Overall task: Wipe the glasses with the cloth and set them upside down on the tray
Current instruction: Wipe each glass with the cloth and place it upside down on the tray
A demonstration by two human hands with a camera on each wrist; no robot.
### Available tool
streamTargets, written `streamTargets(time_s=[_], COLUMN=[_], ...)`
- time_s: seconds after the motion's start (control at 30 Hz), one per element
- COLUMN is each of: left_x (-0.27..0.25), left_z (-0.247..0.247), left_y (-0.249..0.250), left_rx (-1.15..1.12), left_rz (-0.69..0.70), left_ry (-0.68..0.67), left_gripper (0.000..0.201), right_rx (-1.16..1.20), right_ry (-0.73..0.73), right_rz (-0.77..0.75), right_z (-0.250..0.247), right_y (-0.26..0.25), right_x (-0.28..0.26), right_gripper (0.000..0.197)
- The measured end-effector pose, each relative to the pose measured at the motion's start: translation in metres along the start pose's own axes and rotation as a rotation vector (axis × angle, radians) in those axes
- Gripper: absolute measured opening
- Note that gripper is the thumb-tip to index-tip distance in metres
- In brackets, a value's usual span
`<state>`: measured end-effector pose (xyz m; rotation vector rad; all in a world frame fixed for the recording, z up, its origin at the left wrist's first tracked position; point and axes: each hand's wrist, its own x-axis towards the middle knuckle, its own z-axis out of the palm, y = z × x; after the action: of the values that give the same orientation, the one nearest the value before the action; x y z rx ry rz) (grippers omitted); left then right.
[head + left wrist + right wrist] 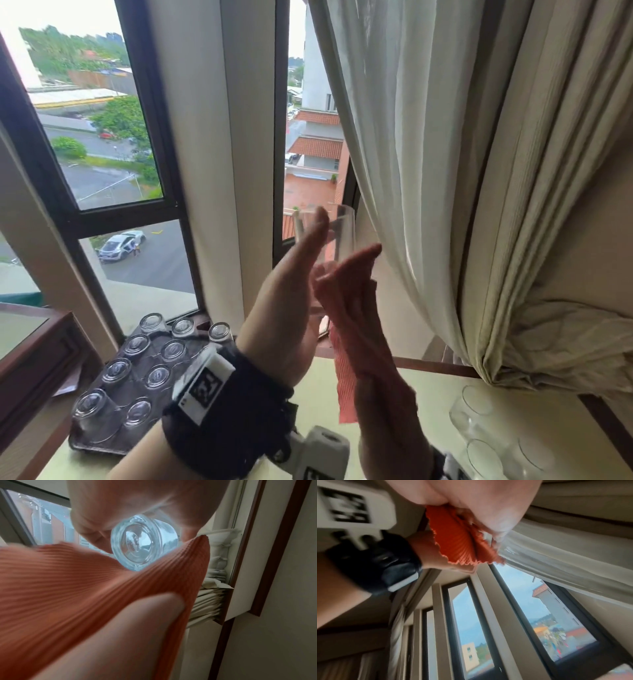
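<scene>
the raised glass (323,236) is half hidden behind the left hand (291,308) and right hand (356,308), so neither grip on it reads, the cloth (346,387) disappears between the palms, and the clear glasses (479,428) at the right run off the bottom edge.

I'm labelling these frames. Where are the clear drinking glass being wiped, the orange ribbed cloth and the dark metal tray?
clear drinking glass (144,545), left wrist view, its thick base
orange ribbed cloth (72,582), left wrist view, its ribbed face
dark metal tray (97,449), head view, its near rim
</scene>
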<state>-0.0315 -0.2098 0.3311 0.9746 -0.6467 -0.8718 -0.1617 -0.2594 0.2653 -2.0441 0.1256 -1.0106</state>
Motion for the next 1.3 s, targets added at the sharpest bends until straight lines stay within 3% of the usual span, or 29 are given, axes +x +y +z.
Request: streamTargets(time_s=[0.07,0.17,0.23,0.3,0.33,0.43,0.5,0.57,0.6,0.63,0.7,0.77,0.8,0.87,0.93,1.03,1.13,1.17,1.27,1.3], left_x=[0.004,0.011,0.014,0.012,0.010,0.007,0.005,0.001,0.000,-0.002,-0.005,-0.009,-0.011,-0.014,-0.018,-0.022,-0.025,-0.026,-0.024,-0.023], left_z=[-0.001,-0.001,-0.003,-0.007,-0.009,-0.016,-0.024,-0.031,-0.035,-0.038,-0.042,-0.043,-0.043,-0.043,-0.042,-0.040,-0.041,-0.042,-0.043,-0.042], left_y=[0.011,0.017,0.014,0.011,0.008,-0.001,-0.004,-0.004,-0.005,-0.006,-0.009,-0.012,-0.014,-0.017,-0.020,-0.026,-0.031,-0.031,-0.030,-0.031], left_rx=[0.058,0.177,0.246,0.273,0.301,0.439,0.565,0.657,0.672,0.667,0.615,0.538,0.510,0.495,0.499,0.447,0.371,0.361,0.370,0.382], left_rz=[0.066,0.171,0.226,0.251,0.261,0.313,0.360,0.390,0.390,0.380,0.345,0.340,0.346,0.362,0.369,0.359,0.370,0.374,0.362,0.352], left_ry=[-0.016,0.004,0.005,-0.024,-0.035,-0.067,-0.037,0.035,0.065,0.075,0.046,0.013,0.013,0.025,0.026,0.050,0.050,0.052,0.064,0.069], left_gripper=[0.037,0.053,0.060,0.066,0.069,0.076,0.075,0.072,0.071,0.071,0.071,0.068,0.067,0.065,0.066,0.065,0.065,0.065,0.062,0.063], right_rx=[-0.070,0.058,0.266,0.455,0.567,0.951,1.077,0.983,0.766,0.692,0.398,0.526,0.431,0.309,0.286,0.253,0.361,0.346,0.266,0.090], right_ry=[0.015,0.183,0.347,0.390,0.372,0.473,0.514,0.488,0.493,0.453,0.346,0.201,0.223,0.291,0.244,0.327,0.340,0.380,0.338,0.270], right_rz=[-0.118,-0.023,0.276,0.600,0.621,0.555,0.530,0.488,0.450,0.467,0.399,0.366,0.291,0.102,-0.008,0.133,0.375,0.430,0.483,0.375], right_z=[0.005,0.014,0.012,0.012,0.011,-0.001,-0.011,-0.016,-0.017,-0.017,-0.025,-0.030,-0.031,-0.036,-0.043,-0.049,-0.050,-0.046,-0.035,-0.032], right_y=[0.014,0.019,0.017,0.021,0.024,0.011,0.007,0.010,0.011,0.009,0.016,0.009,0.006,-0.001,-0.005,-0.004,-0.001,-0.002,0.009,0.011], right_x=[-0.008,-0.010,-0.005,0.008,0.014,0.034,0.041,0.039,0.037,0.037,0.042,0.060,0.064,0.070,0.066,0.068,0.059,0.054,0.041,0.037], right_gripper=[0.058,0.058,0.055,0.064,0.068,0.052,0.055,0.074,0.087,0.090,0.079,0.076,0.077,0.041,0.031,0.020,0.070,0.078,0.060,0.050])
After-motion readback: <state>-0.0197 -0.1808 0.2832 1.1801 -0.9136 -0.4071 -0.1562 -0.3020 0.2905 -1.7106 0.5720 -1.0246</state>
